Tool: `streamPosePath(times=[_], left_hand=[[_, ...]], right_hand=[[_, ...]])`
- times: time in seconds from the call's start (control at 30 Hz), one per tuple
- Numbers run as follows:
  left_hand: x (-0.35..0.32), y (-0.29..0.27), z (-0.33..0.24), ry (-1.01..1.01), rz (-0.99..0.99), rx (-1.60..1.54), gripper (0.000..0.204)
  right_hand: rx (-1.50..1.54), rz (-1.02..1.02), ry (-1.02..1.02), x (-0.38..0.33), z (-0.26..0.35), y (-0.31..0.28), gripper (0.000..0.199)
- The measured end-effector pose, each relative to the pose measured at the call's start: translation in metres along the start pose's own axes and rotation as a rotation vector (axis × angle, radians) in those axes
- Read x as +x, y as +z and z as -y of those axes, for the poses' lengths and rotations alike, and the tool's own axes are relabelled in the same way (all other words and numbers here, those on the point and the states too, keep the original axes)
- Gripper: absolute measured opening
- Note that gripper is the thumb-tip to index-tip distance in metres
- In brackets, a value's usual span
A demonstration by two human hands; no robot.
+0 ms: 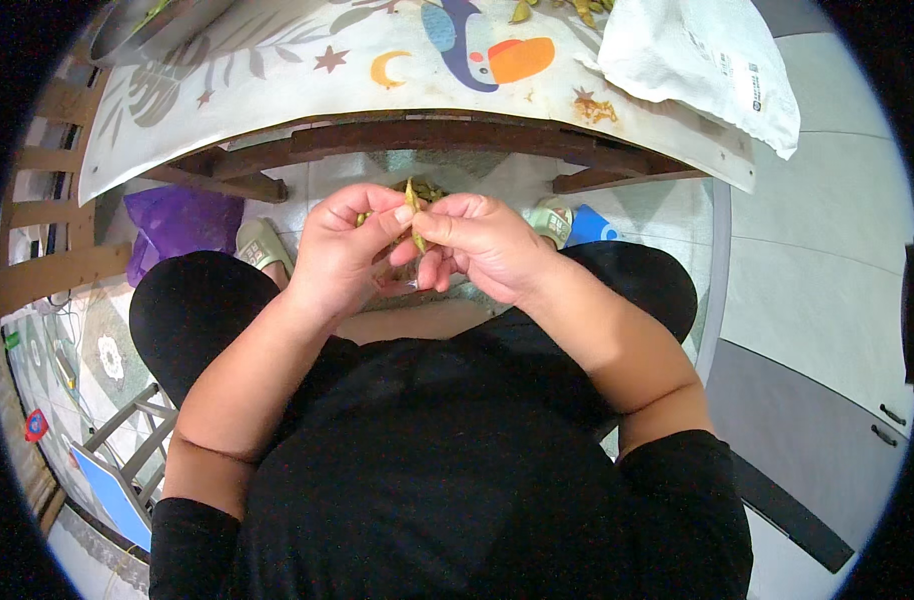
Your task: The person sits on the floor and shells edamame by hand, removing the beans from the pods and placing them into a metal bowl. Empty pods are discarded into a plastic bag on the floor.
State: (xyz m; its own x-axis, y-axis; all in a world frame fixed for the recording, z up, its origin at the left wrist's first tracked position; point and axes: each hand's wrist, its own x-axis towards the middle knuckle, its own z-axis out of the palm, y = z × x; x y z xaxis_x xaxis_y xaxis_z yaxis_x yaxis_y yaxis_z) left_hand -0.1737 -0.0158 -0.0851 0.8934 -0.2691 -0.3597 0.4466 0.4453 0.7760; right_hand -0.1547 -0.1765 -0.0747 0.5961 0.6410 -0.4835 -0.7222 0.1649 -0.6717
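Observation:
A yellowish-green soybean pod (411, 193) stands upright between my two hands, above my lap. My left hand (342, 245) pinches it between thumb and forefinger from one side. From the other side, the thumb and fingers of my right hand (492, 245) close on the same pod, and the two thumbs nearly meet. Partly hidden behind my hands, more pods (433, 191) lie lower down, beyond the fingertips. What they rest in is mostly covered by my hands.
Ahead is a low table with a printed cloth (277, 100). It carries a metal bowl (152, 30), several pods (577, 10) and a white plastic bag (692, 60) hanging over its edge. A purple bag (182, 225) lies on the floor at left, near a folding stool (127, 470).

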Motion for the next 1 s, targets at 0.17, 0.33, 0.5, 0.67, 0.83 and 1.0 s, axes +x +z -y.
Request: streamPosePath(times=[0.17, 0.33, 0.5, 0.67, 0.83, 1.0], left_hand=[[0.004, -0.003, -0.002, -0.138, 0.108, -0.193, 0.009], [0.006, -0.007, -0.004, -0.11, 0.146, -0.188, 0.01], [-0.002, -0.001, -0.014, 0.015, 0.016, 0.052, 0.014], [0.003, -0.001, -0.01, -0.054, 0.043, -0.106, 0.017], [0.005, 0.001, -0.013, -0.078, 0.106, -0.205, 0.018], [0.005, 0.0, -0.003, -0.061, -0.041, -0.036, 0.017]], right_hand=[[0.036, 0.082, 0.0, 0.002, 0.0, -0.007, 0.021], [0.0, 0.017, -0.019, 0.003, 0.001, -0.006, 0.023], [-0.127, -0.095, -0.078, 0.003, 0.006, 0.001, 0.018], [-0.198, -0.143, -0.136, 0.005, 0.006, 0.004, 0.015], [-0.018, -0.031, -0.086, 0.002, 0.014, 0.004, 0.014], [-0.173, -0.093, -0.178, 0.003, 0.007, -0.001, 0.015]])
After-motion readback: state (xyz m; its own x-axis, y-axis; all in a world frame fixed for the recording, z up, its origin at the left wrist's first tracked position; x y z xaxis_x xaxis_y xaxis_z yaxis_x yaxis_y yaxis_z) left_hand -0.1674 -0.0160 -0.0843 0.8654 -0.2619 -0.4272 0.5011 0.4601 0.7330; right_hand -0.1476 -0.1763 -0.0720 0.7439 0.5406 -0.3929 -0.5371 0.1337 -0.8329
